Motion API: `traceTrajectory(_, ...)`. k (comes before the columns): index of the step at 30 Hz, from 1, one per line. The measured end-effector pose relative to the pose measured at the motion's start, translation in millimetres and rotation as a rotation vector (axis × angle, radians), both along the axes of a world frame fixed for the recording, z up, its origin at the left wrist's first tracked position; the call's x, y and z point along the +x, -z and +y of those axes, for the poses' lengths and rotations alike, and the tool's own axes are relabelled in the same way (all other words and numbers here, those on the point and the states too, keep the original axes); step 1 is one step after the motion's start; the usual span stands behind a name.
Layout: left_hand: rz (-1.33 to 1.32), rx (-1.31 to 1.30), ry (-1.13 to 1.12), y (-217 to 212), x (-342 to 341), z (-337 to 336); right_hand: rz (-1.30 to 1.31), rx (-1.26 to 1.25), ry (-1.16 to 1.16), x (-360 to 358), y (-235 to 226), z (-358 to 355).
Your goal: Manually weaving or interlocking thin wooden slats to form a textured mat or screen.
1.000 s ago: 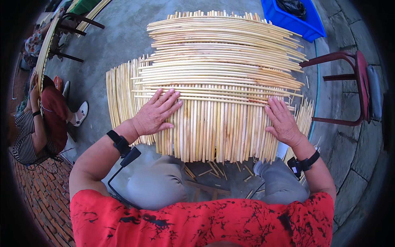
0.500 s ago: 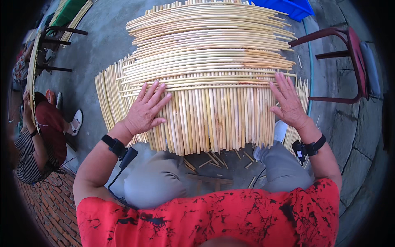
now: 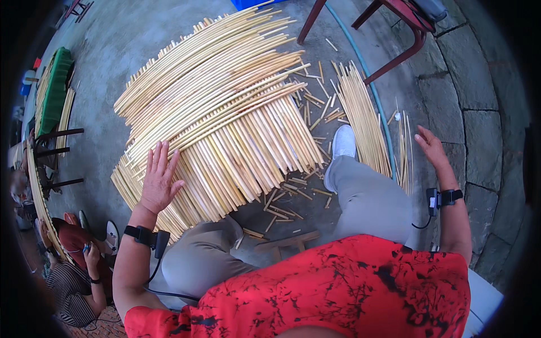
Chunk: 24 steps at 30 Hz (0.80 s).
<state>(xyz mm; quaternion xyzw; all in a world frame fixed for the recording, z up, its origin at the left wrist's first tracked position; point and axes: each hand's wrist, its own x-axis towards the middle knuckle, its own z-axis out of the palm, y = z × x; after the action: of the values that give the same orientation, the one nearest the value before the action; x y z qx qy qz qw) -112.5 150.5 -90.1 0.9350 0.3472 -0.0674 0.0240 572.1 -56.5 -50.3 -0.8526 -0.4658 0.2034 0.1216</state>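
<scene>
A wide mat of pale wooden sticks lies in front of me. Long thin sticks are laid crosswise over its far part, some ends sticking out unevenly on the right. My left hand rests with fingers stretched at the mat's left side, fingertips by the ends of the crosswise sticks. Out to the right, away from the mat, is my right hand, fingers extended and holding nothing. Closest to it is a small group of thin sticks on the floor.
A bundle of long sticks lies on the floor beside a teal hose. Short offcuts are scattered around my feet. A dark red chair stands at the far right. On the left, another person sits near a green container.
My right hand has left the mat's right edge and swung out to the right. My left hand stays at the mat's left side. The view has turned toward the right.
</scene>
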Motion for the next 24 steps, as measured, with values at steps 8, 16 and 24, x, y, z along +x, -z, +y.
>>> traceTrajectory(8,0.255,-0.209,0.149,-112,79,21,0.194,-0.489,-0.091,-5,83,-101)
traceTrajectory(16,0.036,-0.624,-0.096,-169,190,-33,0.036,-0.074,0.148,21,212,-137)
traceTrajectory(24,0.094,-0.767,-0.166,-106,210,-116,-0.114,-0.002,0.008,-11,244,-72)
